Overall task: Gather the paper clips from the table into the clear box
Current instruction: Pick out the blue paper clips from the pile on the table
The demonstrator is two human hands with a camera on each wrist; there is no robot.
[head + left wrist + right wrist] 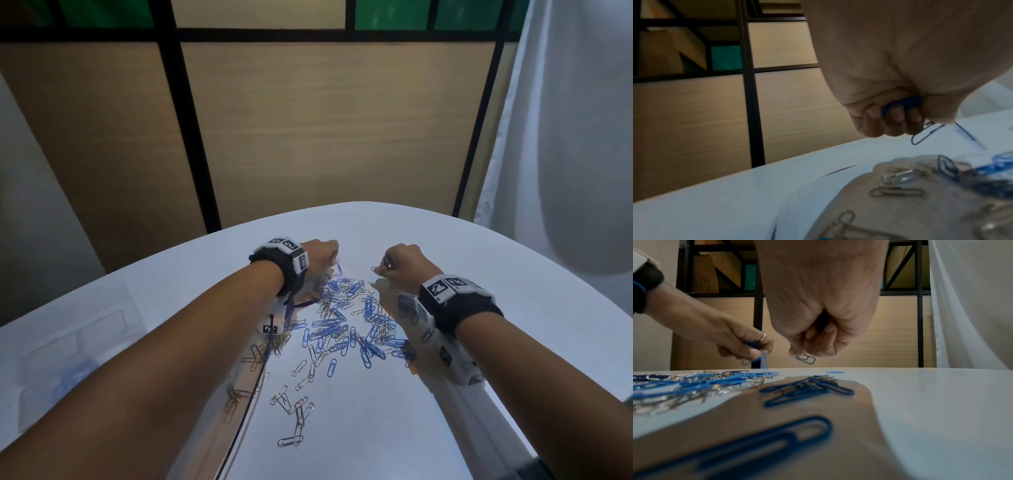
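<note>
Head view hid your fingertips: your left hand point(318, 255) was curled on blue clips, your right hand point(402, 262) pinched one blue clip point(805, 359). Paper clips point(346, 322) lay scattered between them on the glossy white table point(513, 291); wood panels point(325, 120) stood behind.

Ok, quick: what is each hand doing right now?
Left hand: closed, fingers curled around blue paper clips, more dangling below.
Right hand: closed, fingertips pinching one blue paper clip above the table.
</note>
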